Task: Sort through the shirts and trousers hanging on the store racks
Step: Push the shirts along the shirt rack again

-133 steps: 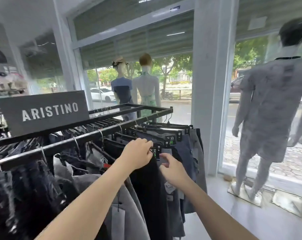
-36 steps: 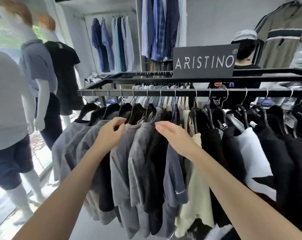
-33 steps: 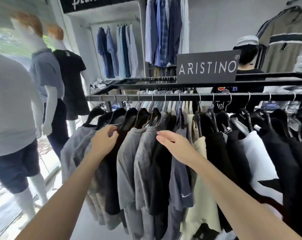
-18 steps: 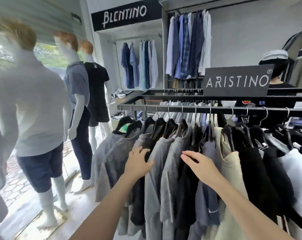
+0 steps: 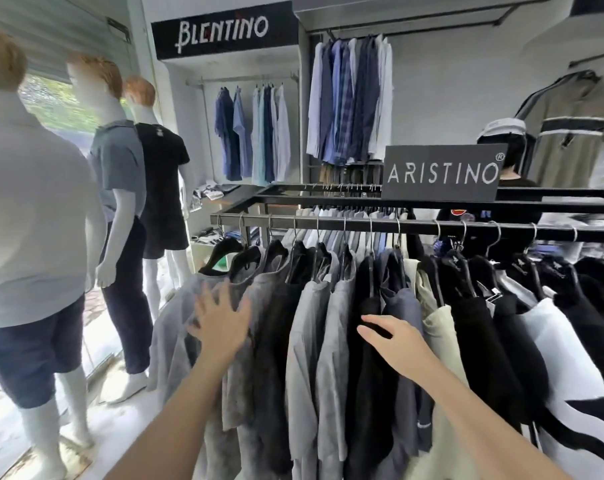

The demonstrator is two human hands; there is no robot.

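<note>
At the near rail [image 5: 328,224] of the store rack, a packed row of shirts [image 5: 314,327] hangs on black hangers [image 5: 224,252]. Greys are at the left end, then black, navy and cream, with darker pieces further right. No trousers can be identified on this rail.

Left hand [image 5: 220,320]: fingers straight and spread, palm laid flat against the mottled grey shirt [image 5: 259,344] near the left end. It grips nothing.

Right hand [image 5: 394,337]: fingers extended, barely bent, lying across the navy shirt [image 5: 402,303]. The fingertips reach onto the black shirt [image 5: 369,362] beside it. No cloth is seen pinched.

Assessment: the step in hand is the run through the shirts on this rail, with the two hands bracketing the grey-to-black group. Neither hand has yet singled out a garment.

Requirement for the next move: the hands need to work higher, at the shoulders or hanger necks, since pressing mid-body only sways the cloth. The garments hang tightly together, so the hooks are likely to bunch. Each hanger should be slid along the rail singly to open a gap.
</note>
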